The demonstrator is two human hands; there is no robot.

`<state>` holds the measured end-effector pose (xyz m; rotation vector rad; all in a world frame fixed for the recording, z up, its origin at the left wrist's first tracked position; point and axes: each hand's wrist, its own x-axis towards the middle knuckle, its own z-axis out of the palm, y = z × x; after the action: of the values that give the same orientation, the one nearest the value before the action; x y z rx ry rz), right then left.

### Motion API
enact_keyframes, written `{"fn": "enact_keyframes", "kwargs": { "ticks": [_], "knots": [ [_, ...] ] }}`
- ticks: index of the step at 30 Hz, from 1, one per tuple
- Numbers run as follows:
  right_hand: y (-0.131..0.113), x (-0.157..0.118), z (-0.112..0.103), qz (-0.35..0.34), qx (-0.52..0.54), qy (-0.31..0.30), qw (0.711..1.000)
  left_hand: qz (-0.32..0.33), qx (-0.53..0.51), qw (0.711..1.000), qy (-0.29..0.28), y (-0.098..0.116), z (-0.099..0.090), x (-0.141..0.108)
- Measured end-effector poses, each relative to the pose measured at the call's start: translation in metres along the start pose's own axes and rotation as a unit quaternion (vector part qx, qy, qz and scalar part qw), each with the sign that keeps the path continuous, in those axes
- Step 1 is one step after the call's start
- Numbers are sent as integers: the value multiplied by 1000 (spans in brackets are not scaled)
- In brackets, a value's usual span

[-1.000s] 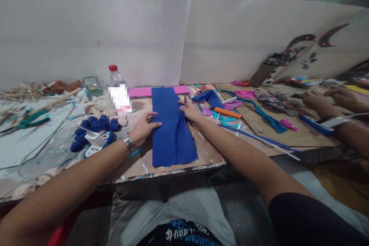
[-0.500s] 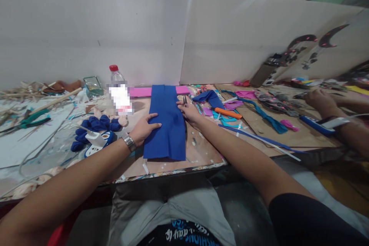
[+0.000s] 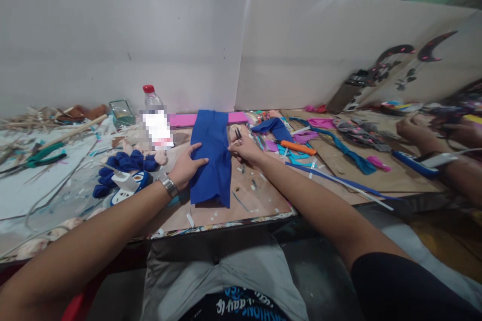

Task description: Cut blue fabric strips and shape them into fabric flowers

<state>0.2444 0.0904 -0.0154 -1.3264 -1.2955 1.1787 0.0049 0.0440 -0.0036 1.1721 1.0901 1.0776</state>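
A long strip of blue fabric [image 3: 211,175] lies lengthwise in front of me, creased and slightly raised at its near end. My left hand [image 3: 185,166] grips its left edge, the thumb on top and some fingers hidden. At the right edge, my right hand [image 3: 244,150] pinches the fabric between thumb and fingers. A dark tool with two pointed tips [image 3: 238,134] pokes up from that same hand; its grip is covered by the palm. Beyond the fabric, a flat pink strip [image 3: 183,120] runs crosswise, partly beneath it.
Left are a blue-and-white power strip [image 3: 131,185], bunched navy fabric [image 3: 130,161], a red-capped bottle [image 3: 149,95] and green-handled pliers [image 3: 45,155]. An orange cutter [image 3: 298,148] and fabric scraps lie right. A co-worker's hands [image 3: 414,128] are at far right. A white partition [image 3: 124,35] stands behind.
The fabric's right edge has shifted left and the strip looks narrower. My right hand has moved slightly down and left with it; my left hand has barely moved.
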Motion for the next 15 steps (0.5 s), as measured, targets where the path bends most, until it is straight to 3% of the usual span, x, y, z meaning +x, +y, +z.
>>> {"fn": "enact_keyframes", "kwargs": {
  "ticks": [10,15],
  "knots": [
    [-9,5,-4,-34,-19,95,995,-21,3,1000,-22,0,1,-3],
    [-9,2,-3,-24,-21,78,996,-30,2,999,-29,-1,0,-1]
  ]
}}
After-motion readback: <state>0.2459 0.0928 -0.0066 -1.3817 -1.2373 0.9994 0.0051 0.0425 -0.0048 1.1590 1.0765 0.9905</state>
